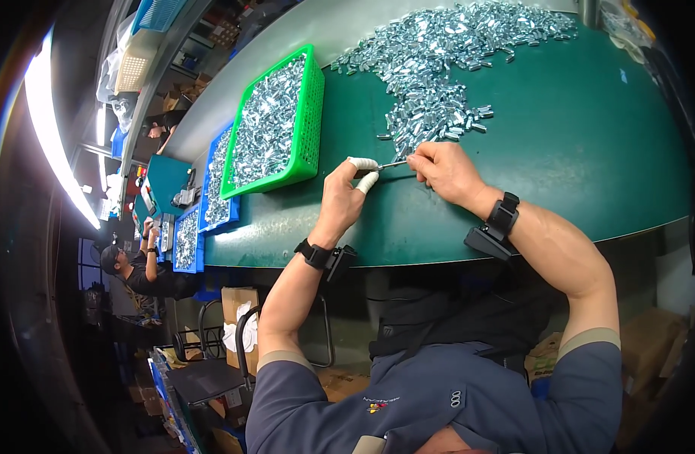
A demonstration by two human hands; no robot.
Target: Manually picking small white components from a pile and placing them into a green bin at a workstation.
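Note:
My left hand (346, 195) rests on the green table (574, 151), its thumb and forefinger wrapped in white tape. It pinches one end of a small silver metal part (390, 165). My right hand (447, 170) pinches the other end of the same part, so both hands meet just below a large pile of small shiny metal parts (446, 68). Both wrists wear black bands with a small black box.
A green basket (310, 129) full of the same metal parts stands left of my hands. Behind it lie blue trays (209, 223) with more parts. Another person (139, 272) works at the far left. Cardboard boxes and a chair sit below the table edge.

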